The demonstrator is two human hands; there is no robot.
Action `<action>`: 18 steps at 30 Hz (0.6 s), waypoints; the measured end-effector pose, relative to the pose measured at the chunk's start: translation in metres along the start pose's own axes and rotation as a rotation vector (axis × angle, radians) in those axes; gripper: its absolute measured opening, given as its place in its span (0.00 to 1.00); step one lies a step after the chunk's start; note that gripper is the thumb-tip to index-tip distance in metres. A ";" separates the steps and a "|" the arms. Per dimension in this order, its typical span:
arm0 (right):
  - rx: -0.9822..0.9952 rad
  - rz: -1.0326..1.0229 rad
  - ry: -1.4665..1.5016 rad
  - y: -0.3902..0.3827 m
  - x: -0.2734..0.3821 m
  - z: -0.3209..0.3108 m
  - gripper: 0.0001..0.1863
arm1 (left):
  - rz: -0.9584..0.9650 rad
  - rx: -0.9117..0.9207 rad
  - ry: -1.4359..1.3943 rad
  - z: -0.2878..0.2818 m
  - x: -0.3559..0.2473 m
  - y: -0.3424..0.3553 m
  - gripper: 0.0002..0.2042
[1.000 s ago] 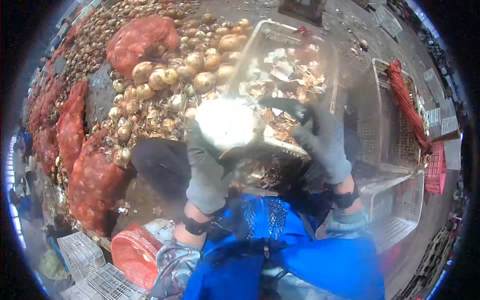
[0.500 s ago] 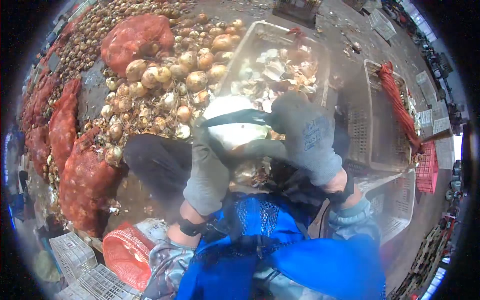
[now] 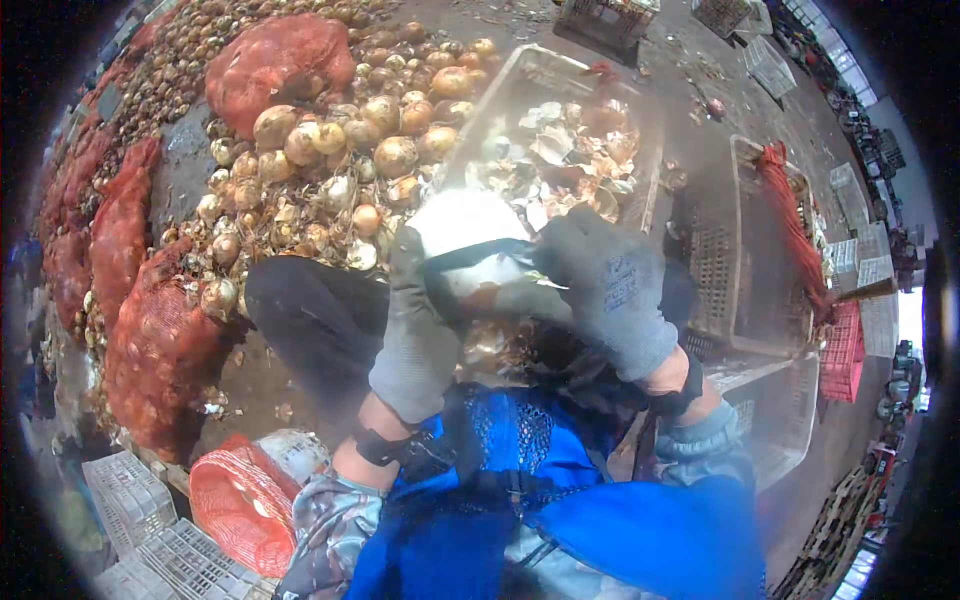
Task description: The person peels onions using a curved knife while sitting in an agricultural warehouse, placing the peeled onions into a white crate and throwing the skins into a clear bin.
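Observation:
My left hand [image 3: 415, 325], in a grey glove, is closed around the left side of a glaring white, rounded thing [image 3: 465, 218] that looks like a peeled onion. Across its near side lies a dark, narrow blade, seemingly a knife [image 3: 475, 255]. My right hand [image 3: 612, 285], gloved in grey with dark blue print on the back, is closed at the blade's right end; the glove hides any handle. Just beyond both hands stands a pale crate [image 3: 655, 205] holding loose onion skins [image 3: 550, 145].
A pile of onions [image 3: 395, 155] spreads at the far left, with red mesh sacks [image 3: 165, 350] beside it. To the right stand another crate [image 3: 715, 265] with a red mesh bundle [image 3: 785, 215] over it, and a pink basket [image 3: 843, 350]. White crates [image 3: 130, 500] sit at the lower left.
My right hand has come slightly nearer to me and turned, and the dark blade now lies lower across the white onion. My left hand still grips it. The view has shifted slightly.

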State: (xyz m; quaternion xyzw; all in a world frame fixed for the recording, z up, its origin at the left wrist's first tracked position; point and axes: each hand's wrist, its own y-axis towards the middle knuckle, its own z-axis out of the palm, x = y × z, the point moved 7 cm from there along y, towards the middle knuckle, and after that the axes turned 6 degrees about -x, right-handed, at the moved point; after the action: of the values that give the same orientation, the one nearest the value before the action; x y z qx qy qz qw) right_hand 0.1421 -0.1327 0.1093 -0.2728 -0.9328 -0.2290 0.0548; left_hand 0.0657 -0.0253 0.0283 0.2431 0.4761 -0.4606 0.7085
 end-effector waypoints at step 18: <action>0.074 -0.386 0.035 -0.045 0.034 0.008 0.11 | 0.358 0.056 0.635 -0.033 0.018 0.000 0.40</action>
State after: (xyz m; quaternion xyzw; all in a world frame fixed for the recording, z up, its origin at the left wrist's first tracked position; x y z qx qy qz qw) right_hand 0.0896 -0.1463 0.0917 -0.0824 -0.9745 -0.2055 0.0360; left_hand 0.0534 -0.0073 -0.0021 0.4728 0.6095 -0.2438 0.5879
